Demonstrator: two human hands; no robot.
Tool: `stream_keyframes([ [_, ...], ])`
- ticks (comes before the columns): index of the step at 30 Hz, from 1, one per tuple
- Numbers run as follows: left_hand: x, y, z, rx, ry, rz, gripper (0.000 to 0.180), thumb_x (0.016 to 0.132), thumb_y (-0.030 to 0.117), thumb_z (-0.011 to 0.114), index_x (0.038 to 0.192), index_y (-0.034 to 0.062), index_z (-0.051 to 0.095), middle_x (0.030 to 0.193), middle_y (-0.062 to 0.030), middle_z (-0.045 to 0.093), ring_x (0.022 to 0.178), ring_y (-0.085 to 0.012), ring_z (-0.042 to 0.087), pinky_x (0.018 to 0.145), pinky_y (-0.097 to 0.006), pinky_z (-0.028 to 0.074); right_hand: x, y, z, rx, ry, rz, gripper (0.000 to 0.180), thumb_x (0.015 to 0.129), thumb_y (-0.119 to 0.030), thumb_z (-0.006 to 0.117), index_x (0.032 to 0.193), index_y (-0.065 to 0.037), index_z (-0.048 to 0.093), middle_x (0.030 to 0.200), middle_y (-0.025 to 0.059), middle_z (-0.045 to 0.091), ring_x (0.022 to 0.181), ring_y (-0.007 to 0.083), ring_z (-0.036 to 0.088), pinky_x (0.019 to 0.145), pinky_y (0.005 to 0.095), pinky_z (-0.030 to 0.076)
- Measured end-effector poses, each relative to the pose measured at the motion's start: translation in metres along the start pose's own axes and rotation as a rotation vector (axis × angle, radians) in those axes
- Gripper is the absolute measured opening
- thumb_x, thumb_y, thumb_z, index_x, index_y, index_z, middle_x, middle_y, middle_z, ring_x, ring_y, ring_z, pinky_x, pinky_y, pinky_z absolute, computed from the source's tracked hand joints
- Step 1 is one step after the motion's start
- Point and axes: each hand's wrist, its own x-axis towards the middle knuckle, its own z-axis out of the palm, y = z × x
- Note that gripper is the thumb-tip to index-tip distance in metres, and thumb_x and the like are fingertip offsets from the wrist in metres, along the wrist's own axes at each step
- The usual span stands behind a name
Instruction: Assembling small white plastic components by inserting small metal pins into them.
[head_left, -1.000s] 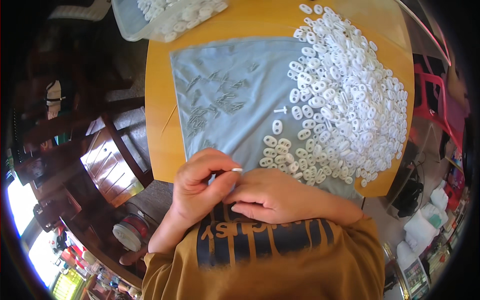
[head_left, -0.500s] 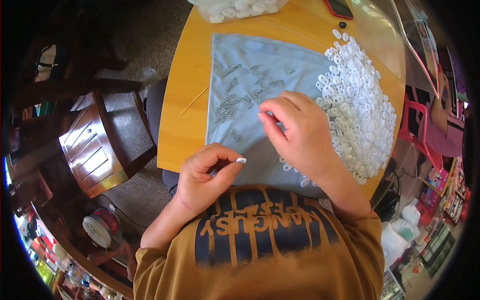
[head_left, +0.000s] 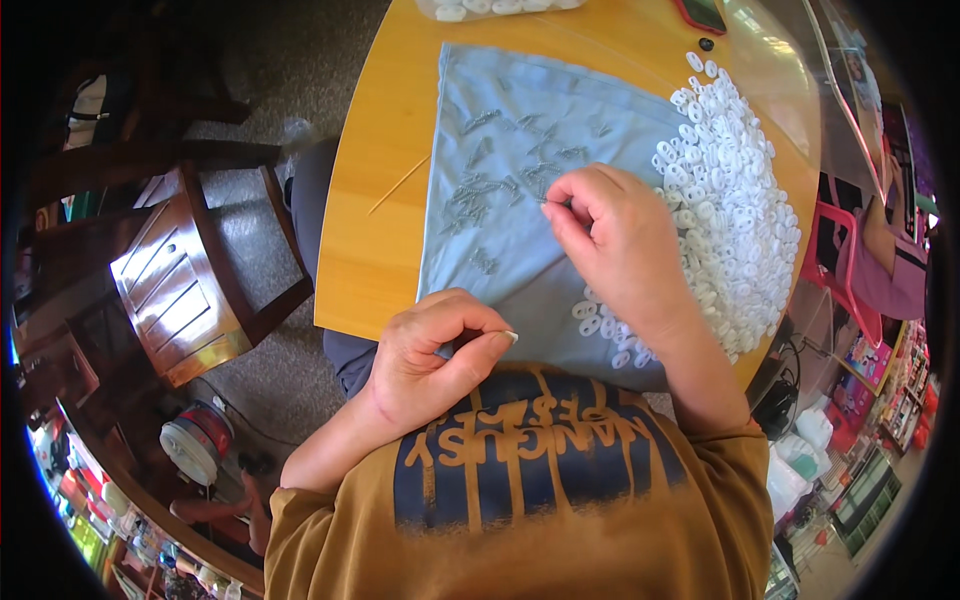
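Small metal pin is pinched by right hand fingers from the scatter on the blue cloth; one should be singled out. White plastic piece is kept clamped in left hand.

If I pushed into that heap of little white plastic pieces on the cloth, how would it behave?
The white pieces lie loose and piled, so a push would probably spread the heap rather than move it whole. They look small and flat, likely light and unlikely to roll far. The grey-blue cloth beneath looks soft and may bunch, dragging some along.
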Motion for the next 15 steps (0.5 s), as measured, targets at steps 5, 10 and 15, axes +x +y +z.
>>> stream_keyframes([
  [5,-0.002,0.002,0.0,0.051,-0.09,0.057,0.005,0.077,-0.003,0.063,0.081,0.0001,0.063,0.071,-0.0055,0.059,0.061,-0.0122,0.054,0.053,-0.025,0.041,0.003,0.001,-0.001,-0.005,-0.048,-0.002,0.01,0.073,-0.004,0.066,0.077,-0.004,0.057,0.067,0.0078,0.055,0.059,0.0229,0.055,0.054,0.0331,0.043],
  [10,-0.005,0.004,-0.001,0.007,-0.143,0.003,0.006,0.077,-0.004,0.063,0.082,0.0,0.063,0.072,-0.0056,0.059,0.06,-0.011,0.054,0.053,-0.024,0.041,0.001,-0.001,0.0,0.052,0.029,-0.081,0.014,0.067,0.0,0.064,0.072,-0.005,0.052,0.068,0.0078,0.055,0.064,0.0283,0.055,0.057,0.0362,0.045],
  [15,-0.003,0.003,-0.002,-0.235,0.038,-0.08,0.007,0.08,-0.004,0.062,0.086,0.0,0.062,0.078,-0.0035,0.061,0.063,-0.0065,0.053,0.055,-0.02,0.042,-0.009,-0.013,-0.01,0.431,-0.009,-0.009,0.014,0.069,0.005,0.063,0.077,-0.004,0.055,0.073,0.0058,0.058,0.067,0.0193,0.058,0.061,0.0282,0.047],
])
